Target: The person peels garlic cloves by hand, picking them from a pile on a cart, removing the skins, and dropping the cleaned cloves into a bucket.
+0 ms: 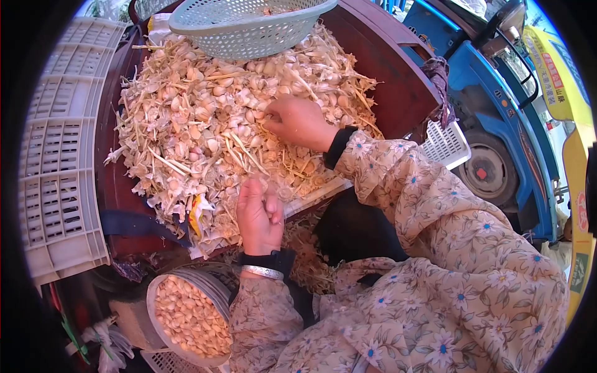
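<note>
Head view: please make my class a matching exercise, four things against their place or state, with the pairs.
1. Oval basket
2. Bucket
3. Silver bracelet
4. Right hand

A. around the wrist of the left hand
B. curled at the garlic heap
C. at the heap's far side
D. filled with cloves

Pairs: 1-C, 2-D, 3-A, 4-B

On my feed the top edge is cutting off the basket (249,43), the left sleeve (264,320) is covering part of the bucket (210,283), and I'm not discerning what the right hand (301,124) is touching.
</note>
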Action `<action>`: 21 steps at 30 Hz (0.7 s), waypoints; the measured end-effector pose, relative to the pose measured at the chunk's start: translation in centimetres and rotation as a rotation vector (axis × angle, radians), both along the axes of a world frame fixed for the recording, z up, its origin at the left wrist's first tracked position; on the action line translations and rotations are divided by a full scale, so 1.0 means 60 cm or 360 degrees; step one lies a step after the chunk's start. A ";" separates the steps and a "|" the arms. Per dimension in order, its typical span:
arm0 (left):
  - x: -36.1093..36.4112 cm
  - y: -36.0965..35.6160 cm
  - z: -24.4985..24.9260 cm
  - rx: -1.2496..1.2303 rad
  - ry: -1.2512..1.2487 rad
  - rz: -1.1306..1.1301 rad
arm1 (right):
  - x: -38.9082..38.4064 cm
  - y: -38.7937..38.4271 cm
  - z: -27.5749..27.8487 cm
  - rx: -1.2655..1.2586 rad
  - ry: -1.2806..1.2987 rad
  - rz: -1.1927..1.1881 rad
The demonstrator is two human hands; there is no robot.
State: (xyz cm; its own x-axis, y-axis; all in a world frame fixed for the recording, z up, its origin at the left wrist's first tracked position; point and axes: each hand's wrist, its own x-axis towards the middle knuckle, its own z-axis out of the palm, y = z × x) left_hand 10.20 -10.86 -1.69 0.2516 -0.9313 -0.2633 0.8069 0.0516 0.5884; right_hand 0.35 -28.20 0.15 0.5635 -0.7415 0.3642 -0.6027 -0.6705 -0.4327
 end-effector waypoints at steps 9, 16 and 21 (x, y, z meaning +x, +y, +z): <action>-0.004 -0.008 -0.007 0.0001 0.0052 -0.0011 | 0.009 0.005 -0.012 -0.0032 0.0072 -0.0059; -0.009 -0.018 -0.007 -0.0026 0.0035 -0.0035 | -0.051 0.058 0.019 0.0413 -0.0595 0.0499; -0.034 -0.022 0.001 0.0113 -0.0341 -0.0155 | -0.100 0.132 0.032 0.0486 -0.0608 0.0430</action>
